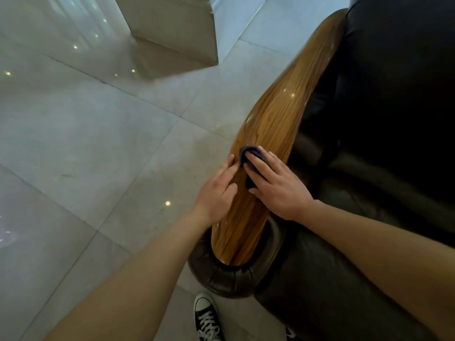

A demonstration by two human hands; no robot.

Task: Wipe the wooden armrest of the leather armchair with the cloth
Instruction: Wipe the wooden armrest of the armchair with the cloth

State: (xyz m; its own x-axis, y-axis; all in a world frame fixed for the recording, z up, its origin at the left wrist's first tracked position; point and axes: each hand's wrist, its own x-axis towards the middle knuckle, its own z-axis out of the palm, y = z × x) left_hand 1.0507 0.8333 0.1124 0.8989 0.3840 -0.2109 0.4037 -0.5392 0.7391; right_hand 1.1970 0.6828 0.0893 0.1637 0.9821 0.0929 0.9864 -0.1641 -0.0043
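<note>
1. We stood at the near end of the leather armchair (369,168), looking down the wooden armrest (275,119), which ran as one long glossy plank from its rounded end just above our shoe (206,316) away toward the upper right of the view, where it met the chair's back.
2. Our right hand (278,190) lay flat on the armrest, palm down and fingers spread, pressing the dark cloth (251,158) against the wood. It was not clenched. The cloth was pinned under the fingers, not gripped in a fist, and a folded edge of it showed past the fingertips.
3. Our left hand (216,193) held nothing. It rested loosely open on the armrest's outer edge, just beside the cloth, fingertips touching the wood, as if to steady us.
4. The cloth sat roughly a third of the way along the plank from the near end, toward the floor-side edge.
5. The relation that mattered was this: the armrest's long axis pointed away from us and slightly rightward, and most of its length lay beyond the right hand's fingertips. We judged that the next stroke should push along the grain, up that axis.
6. The right hand already held the cloth, so it was the one to carry the stroke.
7. The near end below our wrists also remained to cover, we judged. Whether it was already clean we could not tell.
</note>
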